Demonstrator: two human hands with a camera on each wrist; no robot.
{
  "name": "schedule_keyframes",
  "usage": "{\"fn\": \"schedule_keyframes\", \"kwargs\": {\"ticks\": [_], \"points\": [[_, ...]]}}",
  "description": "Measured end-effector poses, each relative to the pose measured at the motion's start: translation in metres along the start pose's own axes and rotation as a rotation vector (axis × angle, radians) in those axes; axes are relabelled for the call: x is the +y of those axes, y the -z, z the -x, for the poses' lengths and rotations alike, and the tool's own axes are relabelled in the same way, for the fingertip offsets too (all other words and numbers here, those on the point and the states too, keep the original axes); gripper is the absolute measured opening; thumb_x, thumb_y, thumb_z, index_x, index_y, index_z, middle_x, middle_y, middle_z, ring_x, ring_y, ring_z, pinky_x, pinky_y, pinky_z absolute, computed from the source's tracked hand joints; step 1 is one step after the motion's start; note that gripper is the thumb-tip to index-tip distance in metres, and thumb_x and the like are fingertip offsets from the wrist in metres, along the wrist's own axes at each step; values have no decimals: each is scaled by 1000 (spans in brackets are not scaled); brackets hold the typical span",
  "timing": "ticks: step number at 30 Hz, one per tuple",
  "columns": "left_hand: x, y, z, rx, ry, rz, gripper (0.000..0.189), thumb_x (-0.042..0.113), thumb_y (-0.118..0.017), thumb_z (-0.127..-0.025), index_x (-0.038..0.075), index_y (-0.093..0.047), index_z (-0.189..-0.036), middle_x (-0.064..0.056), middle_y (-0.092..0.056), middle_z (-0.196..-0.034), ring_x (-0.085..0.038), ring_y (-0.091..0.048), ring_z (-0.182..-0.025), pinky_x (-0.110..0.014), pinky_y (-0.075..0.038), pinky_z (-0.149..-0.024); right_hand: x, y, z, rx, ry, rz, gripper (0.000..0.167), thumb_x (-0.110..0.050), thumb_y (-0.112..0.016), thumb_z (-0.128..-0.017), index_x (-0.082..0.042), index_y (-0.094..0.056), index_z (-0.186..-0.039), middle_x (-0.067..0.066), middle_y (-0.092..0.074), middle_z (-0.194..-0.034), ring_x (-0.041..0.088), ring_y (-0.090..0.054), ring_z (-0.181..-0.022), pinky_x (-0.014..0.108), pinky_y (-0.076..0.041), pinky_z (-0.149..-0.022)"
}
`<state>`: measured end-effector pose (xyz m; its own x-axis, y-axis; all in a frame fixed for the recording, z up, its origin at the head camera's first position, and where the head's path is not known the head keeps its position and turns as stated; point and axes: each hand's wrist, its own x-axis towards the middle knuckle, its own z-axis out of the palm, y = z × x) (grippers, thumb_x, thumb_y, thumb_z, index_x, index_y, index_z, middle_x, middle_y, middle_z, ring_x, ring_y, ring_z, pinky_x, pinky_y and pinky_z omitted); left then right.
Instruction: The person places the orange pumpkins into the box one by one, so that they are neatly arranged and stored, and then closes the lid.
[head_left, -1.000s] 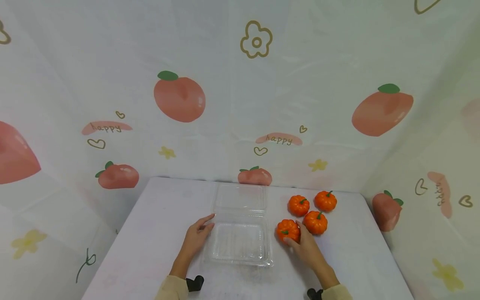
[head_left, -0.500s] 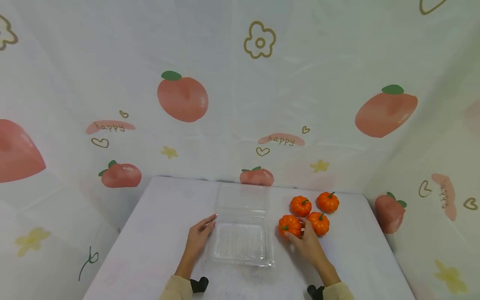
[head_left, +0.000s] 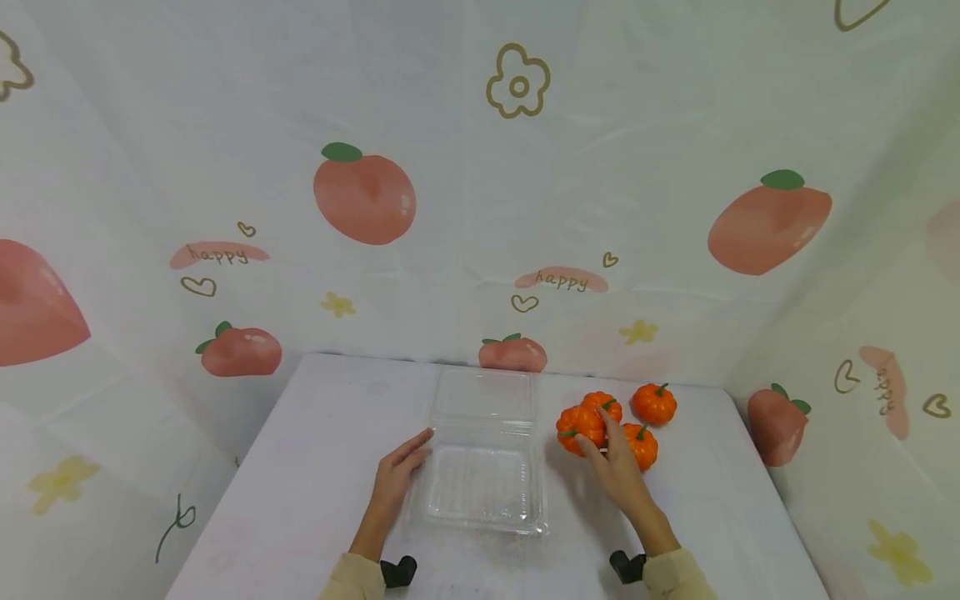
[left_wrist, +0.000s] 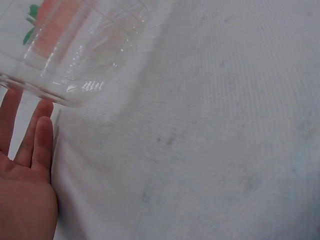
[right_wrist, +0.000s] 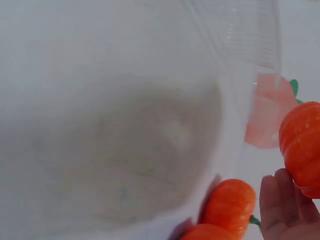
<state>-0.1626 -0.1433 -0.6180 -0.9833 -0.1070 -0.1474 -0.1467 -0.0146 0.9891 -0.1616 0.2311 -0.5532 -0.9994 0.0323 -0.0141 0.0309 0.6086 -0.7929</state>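
My right hand holds a small orange pumpkin between thumb and fingers, raised above the table. In the right wrist view, the held pumpkin sits against the fingertips. It overlaps a second pumpkin behind it in the head view. Another pumpkin is partly hidden by the right hand, and one more lies at the back right. At the left side of a clear plastic clamshell container, which lies with its lid raised back, my left hand touches the edge with nearly straight fingers.
The container's lid lies open toward the back of the white table. A fruit-printed cloth hangs close behind the table and along both sides. Black wrist mounts sit at the sleeves.
The right hand has lifted its pumpkin off the table, up and slightly away from the body, so it now overlaps the pumpkin behind. The left hand has stayed at the container.
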Motion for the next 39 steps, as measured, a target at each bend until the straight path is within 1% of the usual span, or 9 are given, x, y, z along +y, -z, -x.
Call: {"fn": "schedule_keyframes", "kwargs": {"ticks": [2, 5, 10, 15, 19, 23, 26, 32, 39], "points": [[-1, 0, -1, -19, 4, 27, 39, 6, -62, -97, 8, -65, -136, -6, -63, -144, 4, -56, -129, -4, -43, -99, -3, 2, -2, 6, -8, -25, 82, -53, -57, -101, -9, -22, -161, 20, -41, -155, 31, -54, -123, 39, -54, -99], [-2, -1, -2, -38, 14, 57, 41, 5, -61, -97, 7, -64, -138, -6, -61, -146, 4, -57, -127, -4, -42, -99, -7, 5, -5, 29, 4, -44, 81, -51, -59, -100, -8, -24, -159, 19, -42, -154, 31, -54, -123, 37, -54, -98], [-3, 0, -2, -33, 10, 25, 40, 11, -63, -98, 10, -65, -138, -3, -62, -146, 5, -56, -129, -3, -42, -99, -15, 7, -7, 78, 102, -32, 69, -41, -63, -100, -9, -36, -155, 17, -48, -146, 28, -58, -116, 28, -55, -93], [-4, 3, -1, -33, 13, 20, 40, 12, -65, -98, 12, -65, -137, 1, -63, -144, 3, -61, -124, -4, -44, -98, -27, 7, -10, 95, 177, 24, 65, -40, -65, -100, -15, -42, -155, 17, -53, -141, 26, -59, -108, 27, -58, -87], [-4, 6, 0, -41, -1, 25, 41, 12, -66, -97, 8, -64, -138, -4, -62, -144, 0, -65, -121, -5, -46, -97, -38, 5, -13, 62, 198, 33, 68, -40, -66, -98, -15, -41, -156, 16, -56, -140, 23, -59, -104, 24, -56, -83], [-4, 9, 1, -56, -7, 43, 43, 12, -66, -97, 5, -63, -139, -8, -60, -146, -4, -66, -122, -7, -47, -97, -48, 1, -18, 31, 209, -21, 71, -40, -68, -97, -6, -40, -154, 16, -55, -142, 24, -60, -106, 21, -55, -84], [-5, 9, 2, -66, -6, 60, 43, 11, -66, -97, 5, -63, -139, -9, -60, -146, -7, -66, -124, -7, -47, -98, -54, -3, -21, 6, 208, -25, 70, -42, -68, -97, -5, -42, -151, 13, -55, -139, 22, -58, -106, 18, -54, -83], [-6, 10, 2, -70, -30, 29, 43, 12, -66, -97, 4, -62, -139, -9, -60, -146, 0, -65, -121, -6, -46, -97, -67, -14, -28, -11, 280, 25, 64, -39, -70, -96, -11, -50, -149, 10, -60, -131, 18, -55, -101, 18, -53, -80], [-6, 11, 1, -69, 8, 45, 43, 12, -67, -96, 8, -64, -139, -4, -62, -145, 7, -64, -117, -6, -45, -99, -77, -28, -33, -21, 339, 76, 58, -37, -68, -97, -16, -52, -149, 9, -62, -131, 17, -56, -104, 23, -53, -81]]}}
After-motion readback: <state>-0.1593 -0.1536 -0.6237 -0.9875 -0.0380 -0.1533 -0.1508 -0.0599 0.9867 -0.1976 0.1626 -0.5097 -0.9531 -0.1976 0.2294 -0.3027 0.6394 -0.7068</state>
